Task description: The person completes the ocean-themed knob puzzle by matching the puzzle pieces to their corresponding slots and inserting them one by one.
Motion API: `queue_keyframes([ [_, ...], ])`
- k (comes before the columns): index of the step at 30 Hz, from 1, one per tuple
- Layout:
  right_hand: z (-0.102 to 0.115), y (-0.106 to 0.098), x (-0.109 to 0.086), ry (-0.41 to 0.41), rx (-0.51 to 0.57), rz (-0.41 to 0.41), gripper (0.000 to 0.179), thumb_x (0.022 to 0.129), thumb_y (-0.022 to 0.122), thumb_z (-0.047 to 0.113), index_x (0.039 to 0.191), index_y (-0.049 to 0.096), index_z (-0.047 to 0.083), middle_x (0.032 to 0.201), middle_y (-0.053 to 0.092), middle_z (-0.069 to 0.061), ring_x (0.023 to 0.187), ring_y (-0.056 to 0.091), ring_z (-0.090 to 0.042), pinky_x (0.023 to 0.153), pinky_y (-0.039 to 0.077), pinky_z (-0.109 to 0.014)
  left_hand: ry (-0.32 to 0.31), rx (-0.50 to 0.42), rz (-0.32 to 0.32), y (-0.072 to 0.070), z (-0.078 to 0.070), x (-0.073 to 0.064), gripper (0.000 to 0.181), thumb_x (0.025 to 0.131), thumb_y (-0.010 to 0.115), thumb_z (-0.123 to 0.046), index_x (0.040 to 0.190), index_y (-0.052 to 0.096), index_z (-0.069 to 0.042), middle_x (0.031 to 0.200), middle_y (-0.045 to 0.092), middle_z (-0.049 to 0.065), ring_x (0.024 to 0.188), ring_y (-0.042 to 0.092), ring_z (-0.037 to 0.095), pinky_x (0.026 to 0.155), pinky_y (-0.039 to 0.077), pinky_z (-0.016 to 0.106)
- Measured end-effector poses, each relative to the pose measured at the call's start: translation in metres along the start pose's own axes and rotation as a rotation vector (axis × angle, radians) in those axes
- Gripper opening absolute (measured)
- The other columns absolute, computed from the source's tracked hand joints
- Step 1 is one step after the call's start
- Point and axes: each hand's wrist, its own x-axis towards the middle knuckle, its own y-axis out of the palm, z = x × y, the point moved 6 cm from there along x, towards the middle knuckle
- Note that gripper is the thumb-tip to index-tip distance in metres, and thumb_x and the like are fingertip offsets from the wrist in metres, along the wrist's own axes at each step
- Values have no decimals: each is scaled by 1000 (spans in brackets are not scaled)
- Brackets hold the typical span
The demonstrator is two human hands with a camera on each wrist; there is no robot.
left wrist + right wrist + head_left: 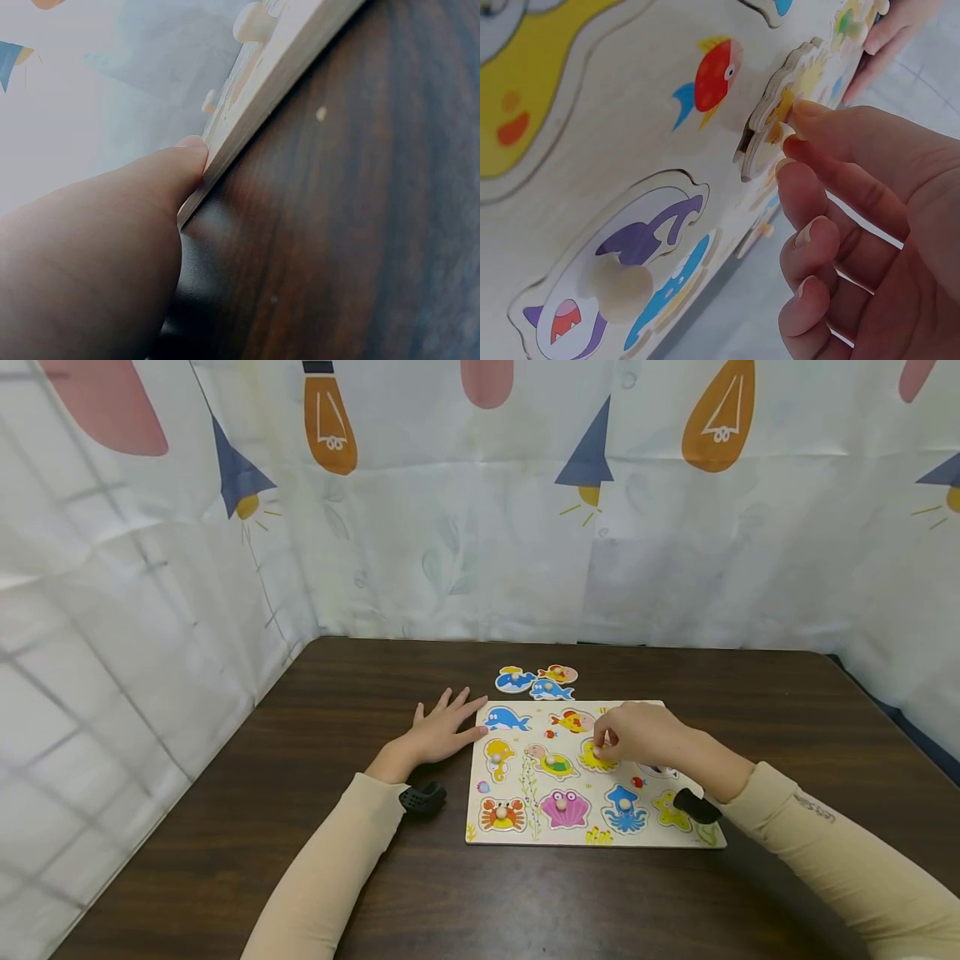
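A wooden puzzle board [536,837] with sea-animal pieces lies on the table. My right hand [645,735] is over its upper right part, thumb and finger pinching the knob of a yellow puzzle piece [597,762]. In the right wrist view this yellow piece [769,112] sits slightly raised and tilted at its slot; its knob is hidden by the fingers. My left hand [435,735] lies at the board's left edge with fingers spread. In the left wrist view the thumb [180,161] touches the board's edge [247,124].
Beyond the board's far edge lie several loose pieces, including a blue whale [513,682], a dolphin [551,690] and a red-and-yellow fish [562,673]. Crab [502,815], shell [573,810], squid [624,818] and purple shark [649,240] pieces sit in the board. A printed curtain [465,552] hangs behind the dark table.
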Motion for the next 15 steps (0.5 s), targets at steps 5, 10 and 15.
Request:
queue_keyframes([
  [5, -1, 0, 3, -3, -22, -4, 6, 92, 79, 27, 91, 76, 21, 77, 58, 5, 70, 51, -14, 58, 43, -30, 3, 0, -2, 0, 0, 0, 69, 106, 46, -54, 166, 25, -26, 171, 7, 10, 156, -4, 38, 114, -6, 73],
  [10, 0, 1, 6, -6, -21, 2, 7, 91, 79, 26, 93, 77, 20, 77, 59, 5, 70, 52, -15, 60, 44, -30, 5, -2, -5, 0, 1, 0, 69, 106, 46, -53, 166, 25, -26, 171, 7, 11, 156, -3, 38, 114, -6, 73],
  [15, 5, 0, 6, -6, -42, 6, 6, 92, 79, 24, 94, 78, 18, 77, 59, 5, 70, 52, -15, 60, 44, -30, 6, -2, -3, 0, 1, 0, 69, 106, 46, -53, 166, 24, -25, 171, 7, 11, 156, -4, 38, 114, -6, 73],
])
